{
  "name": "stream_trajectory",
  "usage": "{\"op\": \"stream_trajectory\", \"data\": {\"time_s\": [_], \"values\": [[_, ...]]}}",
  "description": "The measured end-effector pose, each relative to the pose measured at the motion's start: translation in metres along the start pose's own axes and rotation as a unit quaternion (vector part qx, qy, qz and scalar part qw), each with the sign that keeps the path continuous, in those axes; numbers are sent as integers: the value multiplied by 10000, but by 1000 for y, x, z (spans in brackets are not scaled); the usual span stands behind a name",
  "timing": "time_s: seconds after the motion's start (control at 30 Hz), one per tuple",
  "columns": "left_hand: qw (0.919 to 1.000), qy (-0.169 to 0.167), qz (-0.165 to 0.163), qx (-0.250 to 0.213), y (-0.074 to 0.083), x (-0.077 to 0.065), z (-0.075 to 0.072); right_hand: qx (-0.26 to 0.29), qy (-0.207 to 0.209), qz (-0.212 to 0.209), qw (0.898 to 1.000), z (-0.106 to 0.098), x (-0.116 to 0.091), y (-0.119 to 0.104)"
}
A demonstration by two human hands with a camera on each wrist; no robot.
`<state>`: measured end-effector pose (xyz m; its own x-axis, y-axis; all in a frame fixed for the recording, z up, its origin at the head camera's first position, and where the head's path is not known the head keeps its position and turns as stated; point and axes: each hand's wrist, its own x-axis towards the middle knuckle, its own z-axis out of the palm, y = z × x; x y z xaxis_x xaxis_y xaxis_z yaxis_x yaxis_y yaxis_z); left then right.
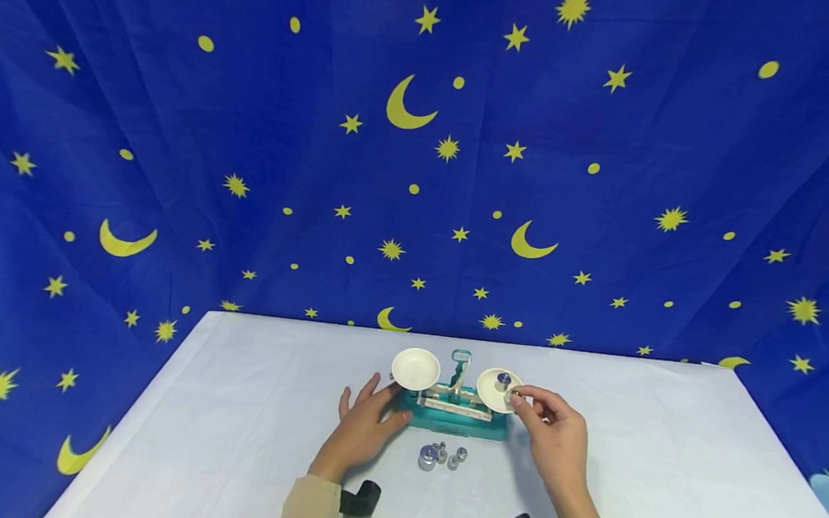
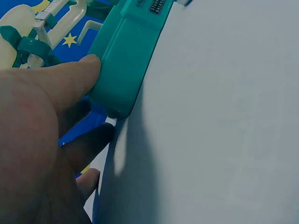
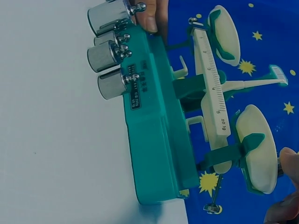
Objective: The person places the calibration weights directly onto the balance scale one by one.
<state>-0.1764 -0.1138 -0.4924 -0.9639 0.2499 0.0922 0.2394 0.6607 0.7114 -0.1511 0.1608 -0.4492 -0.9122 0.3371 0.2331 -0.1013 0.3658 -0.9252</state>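
At the middle of the white bench [image 1: 664, 445], near its front, stands a teal-and-white student balance [image 1: 452, 423], upright on its base, with a graduated ruler [image 3: 212, 77] along its beam. The left hand [image 1: 362, 431] is at the balance's left end, its grip spread: the thumb [image 2: 84, 72] meets the edge of the base and the other fingers reach out beyond it, below the left pan [image 1: 415, 369]. The right hand [image 1: 561, 445] is at the right pan [image 1: 489, 393], its grip pinching a small metal weight [image 1: 516, 394] between thumb and forefinger at the rim; whether that weight touches the dish cannot be told. A knobbed metal weight [image 1: 503, 380] stands in the same pan. In front of the base is a close group of knobbed metal weights [image 1: 428, 458], one plainly larger than the others. Beige sleeves [image 1: 311, 509] cover both forearms. Behind hangs a blue cloth [image 1: 304, 167] printed with yellow moons and stars.
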Motion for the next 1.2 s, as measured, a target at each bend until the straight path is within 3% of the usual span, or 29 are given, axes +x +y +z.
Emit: {"op": "stream_trajectory", "data": {"time_s": [1.2], "values": [[10000, 9, 3, -46, 0, 0, -1, -131, -11, -336, 9993, 2, 3, 1]]}}
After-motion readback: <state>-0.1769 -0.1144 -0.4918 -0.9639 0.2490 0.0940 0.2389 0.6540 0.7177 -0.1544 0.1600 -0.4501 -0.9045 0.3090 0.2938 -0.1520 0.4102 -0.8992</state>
